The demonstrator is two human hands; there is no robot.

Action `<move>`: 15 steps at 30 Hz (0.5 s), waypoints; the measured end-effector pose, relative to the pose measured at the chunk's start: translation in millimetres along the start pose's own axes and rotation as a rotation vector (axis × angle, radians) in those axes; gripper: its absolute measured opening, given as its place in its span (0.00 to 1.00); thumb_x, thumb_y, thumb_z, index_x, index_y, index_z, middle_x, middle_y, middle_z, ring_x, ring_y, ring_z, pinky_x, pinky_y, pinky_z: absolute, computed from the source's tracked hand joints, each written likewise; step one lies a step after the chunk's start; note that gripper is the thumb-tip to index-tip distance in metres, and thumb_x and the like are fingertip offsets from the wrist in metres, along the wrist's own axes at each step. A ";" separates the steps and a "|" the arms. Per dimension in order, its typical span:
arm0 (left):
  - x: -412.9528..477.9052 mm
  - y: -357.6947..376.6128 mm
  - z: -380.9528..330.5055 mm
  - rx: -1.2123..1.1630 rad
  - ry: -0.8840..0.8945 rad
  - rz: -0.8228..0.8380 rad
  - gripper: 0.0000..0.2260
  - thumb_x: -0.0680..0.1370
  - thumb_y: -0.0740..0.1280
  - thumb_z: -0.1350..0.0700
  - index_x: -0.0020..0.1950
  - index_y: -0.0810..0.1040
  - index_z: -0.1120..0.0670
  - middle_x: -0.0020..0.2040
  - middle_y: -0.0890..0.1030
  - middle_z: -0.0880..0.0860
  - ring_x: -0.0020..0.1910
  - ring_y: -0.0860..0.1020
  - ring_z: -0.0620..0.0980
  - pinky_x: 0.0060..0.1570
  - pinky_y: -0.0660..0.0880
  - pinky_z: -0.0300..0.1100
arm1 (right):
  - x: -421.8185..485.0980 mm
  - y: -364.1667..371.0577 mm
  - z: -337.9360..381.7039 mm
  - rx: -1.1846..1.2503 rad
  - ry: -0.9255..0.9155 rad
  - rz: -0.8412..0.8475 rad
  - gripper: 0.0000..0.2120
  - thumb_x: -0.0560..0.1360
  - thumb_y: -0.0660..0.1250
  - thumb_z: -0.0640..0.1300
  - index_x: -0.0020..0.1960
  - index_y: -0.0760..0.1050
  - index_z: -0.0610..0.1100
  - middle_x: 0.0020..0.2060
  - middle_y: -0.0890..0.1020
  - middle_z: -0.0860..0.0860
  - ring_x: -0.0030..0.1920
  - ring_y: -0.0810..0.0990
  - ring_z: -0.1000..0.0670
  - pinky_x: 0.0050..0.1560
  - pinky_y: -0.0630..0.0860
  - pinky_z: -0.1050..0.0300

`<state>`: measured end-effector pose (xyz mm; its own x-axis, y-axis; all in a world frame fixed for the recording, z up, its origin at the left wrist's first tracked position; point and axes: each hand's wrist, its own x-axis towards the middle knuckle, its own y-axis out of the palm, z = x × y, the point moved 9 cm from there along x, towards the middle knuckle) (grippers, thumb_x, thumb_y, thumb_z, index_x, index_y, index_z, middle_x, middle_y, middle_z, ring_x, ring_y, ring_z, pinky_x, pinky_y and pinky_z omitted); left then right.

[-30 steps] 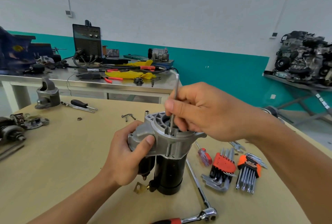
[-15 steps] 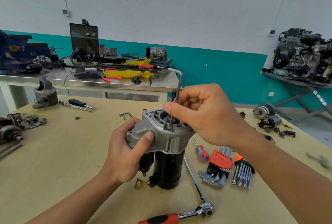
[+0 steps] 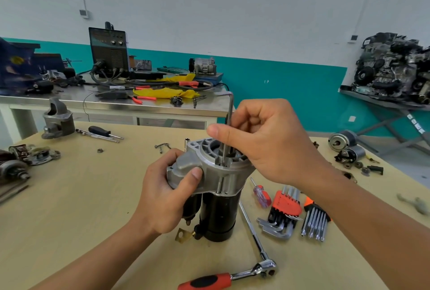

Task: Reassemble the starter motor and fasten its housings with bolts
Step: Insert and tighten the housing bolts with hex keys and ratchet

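the starter motor [image 3: 218, 215] stands upright on its black end on the wooden table [image 3: 81, 196], between the two hands, with the grey aluminium nose housing [image 3: 209, 166] already seated on top. the left hand [image 3: 162, 196] wraps around the side of that housing, thumb pressed on its face, steadying the unit. the right hand [image 3: 274, 145] pinches the long shaft of an l-shaped hex key [image 3: 230, 112] between thumb and curled fingers, with the key's tip set down into a bolt hole at the housing's rim. assembly looks largely done and the fastening stage is in hand, though how tight this bolt sits cannot be told. a few loose bolts [image 3: 162, 146] lie on the table behind the motor, which suggests more are left to go in. a ratchet [image 3: 204, 281] lies in front, untouched, likely for final tightening.
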<state>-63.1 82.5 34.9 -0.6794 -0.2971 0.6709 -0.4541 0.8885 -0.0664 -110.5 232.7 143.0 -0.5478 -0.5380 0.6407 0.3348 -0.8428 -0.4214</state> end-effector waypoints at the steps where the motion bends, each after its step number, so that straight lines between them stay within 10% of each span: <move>1: 0.2 -0.2 -0.2 -0.001 0.000 -0.001 0.23 0.70 0.67 0.42 0.47 0.78 0.63 0.41 0.81 0.58 0.40 0.78 0.59 0.37 0.75 0.49 | -0.1 -0.2 -0.4 0.000 0.005 -0.005 0.12 0.71 0.77 0.50 0.34 0.78 0.46 0.23 0.75 0.55 0.23 0.70 0.59 0.25 0.67 0.66; 6: 1.5 2.0 1.8 -0.005 -0.015 0.006 0.22 0.70 0.67 0.42 0.48 0.79 0.62 0.41 0.81 0.59 0.41 0.79 0.60 0.38 0.75 0.51 | 0.3 0.6 2.4 0.070 0.036 0.090 0.06 0.77 0.71 0.49 0.44 0.82 0.48 0.24 0.75 0.54 0.25 0.70 0.57 0.28 0.68 0.64; 15: 1.4 3.9 -3.7 -0.035 0.013 0.005 0.16 0.72 0.67 0.46 0.52 0.79 0.56 0.46 0.84 0.51 0.43 0.81 0.46 0.42 0.76 0.35 | 2.6 -6.7 16.9 -0.071 -0.020 -0.098 0.17 0.68 0.78 0.53 0.28 0.76 0.47 0.20 0.72 0.54 0.21 0.67 0.59 0.24 0.63 0.70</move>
<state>-63.7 86.9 38.2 -0.6742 -0.2881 0.6800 -0.4300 0.9017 -0.0444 -101.2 236.7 158.3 -0.5593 -0.4543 0.6934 0.2250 -0.8882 -0.4005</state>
